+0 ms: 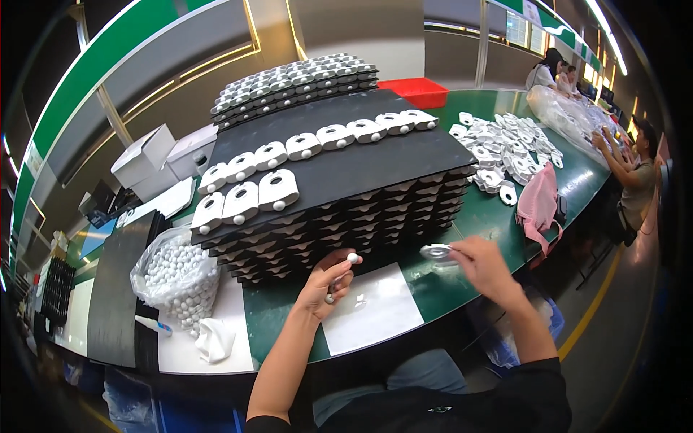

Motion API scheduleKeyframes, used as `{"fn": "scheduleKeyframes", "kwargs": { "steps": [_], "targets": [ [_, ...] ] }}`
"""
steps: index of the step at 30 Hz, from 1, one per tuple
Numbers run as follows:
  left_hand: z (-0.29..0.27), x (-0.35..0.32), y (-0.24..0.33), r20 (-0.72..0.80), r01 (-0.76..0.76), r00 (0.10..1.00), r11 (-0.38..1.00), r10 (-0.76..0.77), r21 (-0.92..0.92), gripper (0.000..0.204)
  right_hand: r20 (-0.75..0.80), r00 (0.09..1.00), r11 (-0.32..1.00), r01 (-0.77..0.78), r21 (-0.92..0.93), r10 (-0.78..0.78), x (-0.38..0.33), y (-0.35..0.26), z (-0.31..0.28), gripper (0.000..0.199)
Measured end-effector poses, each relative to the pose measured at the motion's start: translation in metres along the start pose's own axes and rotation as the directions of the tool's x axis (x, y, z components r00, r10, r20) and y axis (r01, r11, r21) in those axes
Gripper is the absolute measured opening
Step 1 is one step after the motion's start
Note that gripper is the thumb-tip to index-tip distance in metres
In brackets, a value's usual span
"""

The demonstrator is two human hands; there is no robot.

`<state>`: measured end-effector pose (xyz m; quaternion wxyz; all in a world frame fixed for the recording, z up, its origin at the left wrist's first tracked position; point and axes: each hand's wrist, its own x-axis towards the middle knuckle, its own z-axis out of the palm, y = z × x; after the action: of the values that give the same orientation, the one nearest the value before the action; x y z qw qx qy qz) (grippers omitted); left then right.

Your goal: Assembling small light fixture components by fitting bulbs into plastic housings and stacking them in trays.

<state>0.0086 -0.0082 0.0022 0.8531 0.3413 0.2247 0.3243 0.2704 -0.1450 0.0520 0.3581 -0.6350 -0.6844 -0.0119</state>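
My left hand (326,286) pinches a small white ball (352,257) between thumb and fingertips, and another small round thing (330,298) shows against its palm. To the right, my right hand (485,268) grips a white plastic part with a hole (437,251), blurred by motion. The two hands are apart, above the green table (447,289) and a white sheet (375,310). Just beyond them rises a stack of black trays (339,224). On its top board stand white holed parts (278,189) in two rows, each with a white ball at its near end.
A plastic bag of white balls (177,274) sits at left, beside a white cloth (214,340) and a glue-like tube (154,325). Loose white parts (505,148) lie heaped at right near a pink cloth item (540,206). A red bin (415,92) stands behind; a co-worker (639,169) works far right.
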Motion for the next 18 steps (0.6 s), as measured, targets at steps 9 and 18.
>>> {"fn": "scheduleKeyframes", "kwargs": {
  "steps": [9,18],
  "targets": [
    [-0.003,0.003,-0.001,-0.016,-0.02,1.0,0.999,0.019,-0.045,0.024,0.345,0.928,0.615,-0.356,0.704,0.143,-0.014,-0.052,0.105,0.014],
    [-0.003,0.003,0.0,-0.006,-0.021,1.0,0.998,0.021,-0.056,0.02,0.244,0.963,0.763,-0.243,0.599,0.115,-0.018,-0.054,0.119,0.012]
  ]
}}
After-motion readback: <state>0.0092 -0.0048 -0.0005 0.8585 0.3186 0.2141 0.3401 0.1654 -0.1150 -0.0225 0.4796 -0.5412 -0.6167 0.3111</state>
